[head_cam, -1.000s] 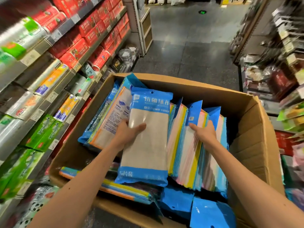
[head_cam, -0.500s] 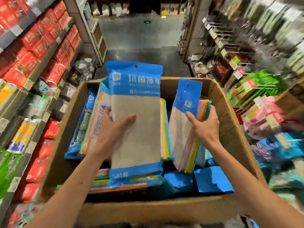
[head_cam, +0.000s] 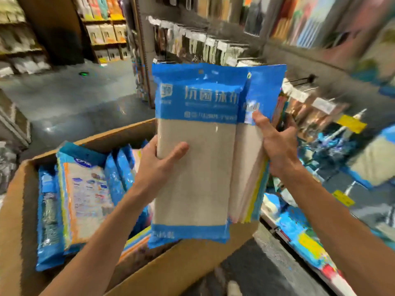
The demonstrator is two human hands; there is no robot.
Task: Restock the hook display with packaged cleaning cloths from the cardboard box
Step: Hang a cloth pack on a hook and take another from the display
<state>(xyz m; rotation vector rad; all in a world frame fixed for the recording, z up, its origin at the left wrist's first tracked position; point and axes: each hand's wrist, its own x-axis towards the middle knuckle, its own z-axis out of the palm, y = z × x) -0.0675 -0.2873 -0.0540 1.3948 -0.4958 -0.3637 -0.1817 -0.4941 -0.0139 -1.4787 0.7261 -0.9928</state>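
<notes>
Cardboard box [head_cam: 19, 210]: below and left of the left hand [head_cam: 158, 165], with spare packs [head_cam: 85, 199] standing in it. Left hand: curled round the grey cloth pack [head_cam: 192, 184], thumb across its front. Right hand [head_cam: 277, 146]: clasps a multicoloured pack bundle [head_cam: 245, 171] that touches the grey pack. Hook display [head_cam: 303, 79]: beyond the right hand, blurred.

Single head-worn wide-angle view, forward and slightly down, close above the cardboard box [head_cam: 188, 263], hook display [head_cam: 299, 80] at right.
</notes>
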